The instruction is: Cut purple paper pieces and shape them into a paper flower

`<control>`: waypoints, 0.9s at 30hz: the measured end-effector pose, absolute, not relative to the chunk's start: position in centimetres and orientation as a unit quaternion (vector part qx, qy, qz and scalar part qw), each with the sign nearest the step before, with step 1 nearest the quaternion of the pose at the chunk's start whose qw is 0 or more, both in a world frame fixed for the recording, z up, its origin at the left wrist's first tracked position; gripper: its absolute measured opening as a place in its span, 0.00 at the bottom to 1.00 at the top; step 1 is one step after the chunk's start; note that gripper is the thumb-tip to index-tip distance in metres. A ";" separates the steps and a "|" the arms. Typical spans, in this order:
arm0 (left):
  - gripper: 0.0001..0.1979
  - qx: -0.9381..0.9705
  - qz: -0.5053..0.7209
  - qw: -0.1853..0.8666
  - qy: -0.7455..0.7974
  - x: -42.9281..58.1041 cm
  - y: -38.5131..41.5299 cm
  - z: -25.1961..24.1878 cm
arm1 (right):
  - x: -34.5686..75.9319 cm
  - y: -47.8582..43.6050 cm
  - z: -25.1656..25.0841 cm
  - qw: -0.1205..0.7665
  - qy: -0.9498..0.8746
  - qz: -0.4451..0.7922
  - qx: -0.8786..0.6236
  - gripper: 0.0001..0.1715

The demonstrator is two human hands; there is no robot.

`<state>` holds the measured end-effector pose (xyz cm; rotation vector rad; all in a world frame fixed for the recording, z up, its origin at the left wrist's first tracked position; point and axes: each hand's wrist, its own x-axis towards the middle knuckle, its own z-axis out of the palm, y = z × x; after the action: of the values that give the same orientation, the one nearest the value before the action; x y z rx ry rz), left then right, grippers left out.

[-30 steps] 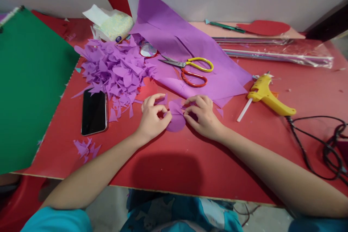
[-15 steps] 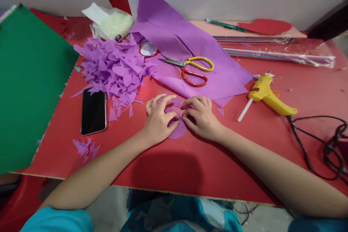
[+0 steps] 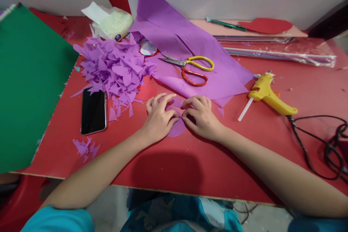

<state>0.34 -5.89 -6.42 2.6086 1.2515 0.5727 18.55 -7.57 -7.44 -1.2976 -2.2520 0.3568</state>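
A rounded purple paper cutout [image 3: 176, 129] lies low over the red table, between my two hands and partly covered by them. My left hand [image 3: 161, 117] pinches its left side, thumb against forefinger. From the other side, my right hand [image 3: 200, 116] pinches at the paper with thumb and fingertips, close to the left thumb. More purple paper [image 3: 178, 102] shows just beyond the fingertips. Scissors [image 3: 187, 67] with one yellow and one red handle rest on a large purple sheet [image 3: 168, 25] behind my hands.
To the left are a heap of purple paper scraps [image 3: 114, 69], a phone [image 3: 94, 111] and a green board [image 3: 29, 90]. At right lies a yellow glue gun [image 3: 272, 96] with a black cord [image 3: 304, 148]. A tissue pack [image 3: 115, 23] sits at the back.
The purple cutout has shifted slightly up and left under my fingers. Both hands keep nearly the same place and pinch.
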 end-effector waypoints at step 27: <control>0.05 0.891 0.177 0.101 0.405 0.4 -5.7 -6.2 | 18.5 -7.5 -7.5 0.255 -0.830 0.132 -0.479 0.07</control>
<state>0.39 -5.68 -6.24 2.6331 1.1978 0.5218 18.50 -7.55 -7.50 -1.2992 -2.2529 0.3578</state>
